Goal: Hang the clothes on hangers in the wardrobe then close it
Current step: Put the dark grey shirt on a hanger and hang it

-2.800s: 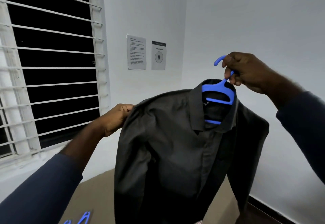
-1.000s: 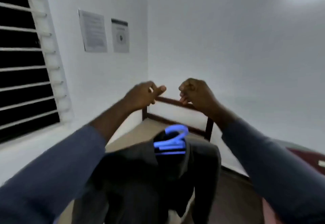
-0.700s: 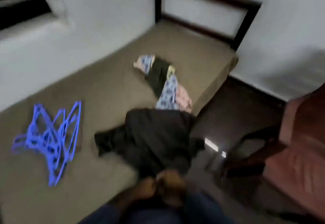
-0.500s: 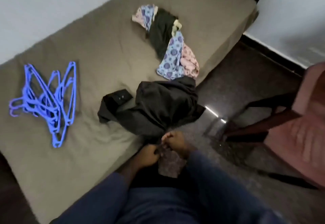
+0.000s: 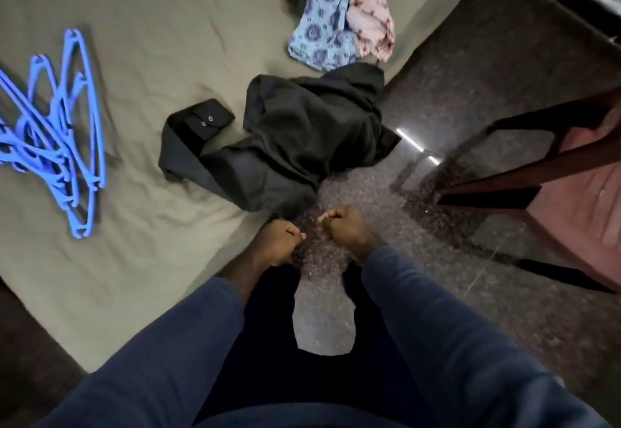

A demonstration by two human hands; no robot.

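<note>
One bed (image 5: pixel 134 41) fills the view from 8 to 12 o'clock, with a chair (image 5: pixel 571 185) at 3 o'clock. The black shirt (image 5: pixel 302 132) lies crumpled over the bed's edge near centre, blue hangers (image 5: pixel 64 145) heaped at 9 o'clock, patterned clothes (image 5: pixel 329 21) at 12. At the shirt's 6 o'clock, left hand (image 5: pixel 277 243) and right hand (image 5: pixel 342 229) hover close together, fingers curled into fists, holding nothing.
</note>
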